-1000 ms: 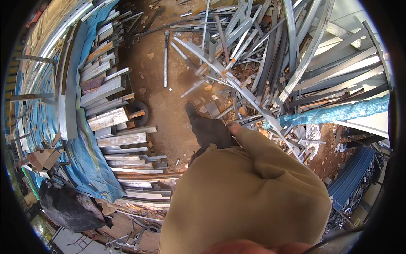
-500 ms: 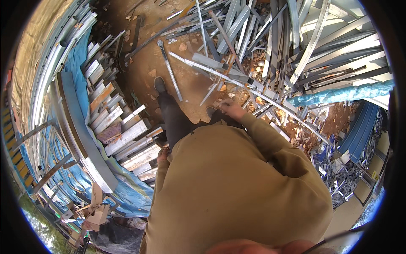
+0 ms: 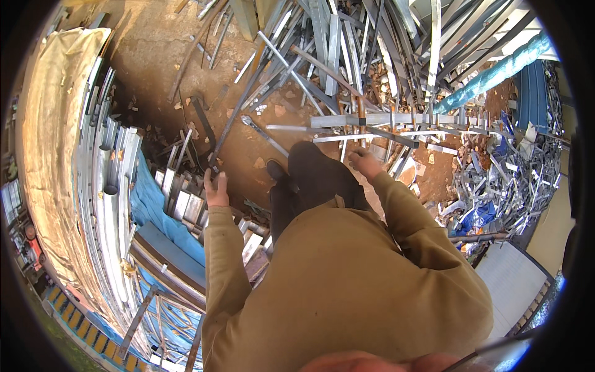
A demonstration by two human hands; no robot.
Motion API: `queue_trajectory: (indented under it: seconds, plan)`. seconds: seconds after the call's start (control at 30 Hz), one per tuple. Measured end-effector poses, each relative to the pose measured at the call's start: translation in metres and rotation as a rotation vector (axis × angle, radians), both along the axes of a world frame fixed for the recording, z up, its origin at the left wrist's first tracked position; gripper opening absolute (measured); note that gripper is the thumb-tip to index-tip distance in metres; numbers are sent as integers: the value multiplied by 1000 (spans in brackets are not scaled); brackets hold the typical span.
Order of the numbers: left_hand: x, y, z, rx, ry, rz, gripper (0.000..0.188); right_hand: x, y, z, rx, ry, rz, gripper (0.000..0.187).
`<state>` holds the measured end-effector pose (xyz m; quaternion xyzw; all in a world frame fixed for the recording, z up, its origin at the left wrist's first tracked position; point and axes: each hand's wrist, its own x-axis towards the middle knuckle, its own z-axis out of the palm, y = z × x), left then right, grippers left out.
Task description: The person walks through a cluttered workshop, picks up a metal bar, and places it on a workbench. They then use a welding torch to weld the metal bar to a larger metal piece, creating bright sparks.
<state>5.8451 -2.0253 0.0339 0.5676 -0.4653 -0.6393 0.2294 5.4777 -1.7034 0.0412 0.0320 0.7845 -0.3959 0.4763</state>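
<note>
My left hand [image 3: 216, 190] is raised beside the stacked metal profiles [image 3: 186, 204] on the left, its fingers apart and nothing in them. My right hand [image 3: 365, 163] hangs in front of my right thigh, its fingers loosely bent and apart, with no object visible in it. Nearest to it are long grey metal bars [image 3: 338, 121] lying across a heap. On the brown ground ahead of my feet lies a long metal bar with a rounded end [image 3: 265, 135]. My dark shoe [image 3: 274, 168] stands close to it.
A tangled heap of metal lengths [image 3: 334, 56] fills the far right, with a blue wrapped roll [image 3: 496, 74] over it. Small metal scraps [image 3: 496, 180] are piled at the right. Long tubes [image 3: 110, 217] and a blue tarp [image 3: 152, 198] line the left.
My view has turned left and I have stepped forward. My left hand has risen from beside my hip and reaches forward, fingers spread. My right hand has lowered slightly and shifted right.
</note>
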Motion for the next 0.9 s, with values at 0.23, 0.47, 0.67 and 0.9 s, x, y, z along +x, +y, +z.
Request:
queue_trajectory:
  seconds: [0.23,0.47,0.67,0.9]
  plan:
    - [-274,-240,192,-688,129,-302,91,-66,-77,-62,-152,9,-299,58]
    - [-537,-391,269,-835,263,-192,91,-208,-171,-164,-17,239,-275,79]
    - [-631,-494,204,-1723,-305,-169,64,-310,-226,-232,-8,134,-413,82]
    - [-647,-551,122,-1883,-389,-215,59,-418,-288,-377,170,273,-353,87]
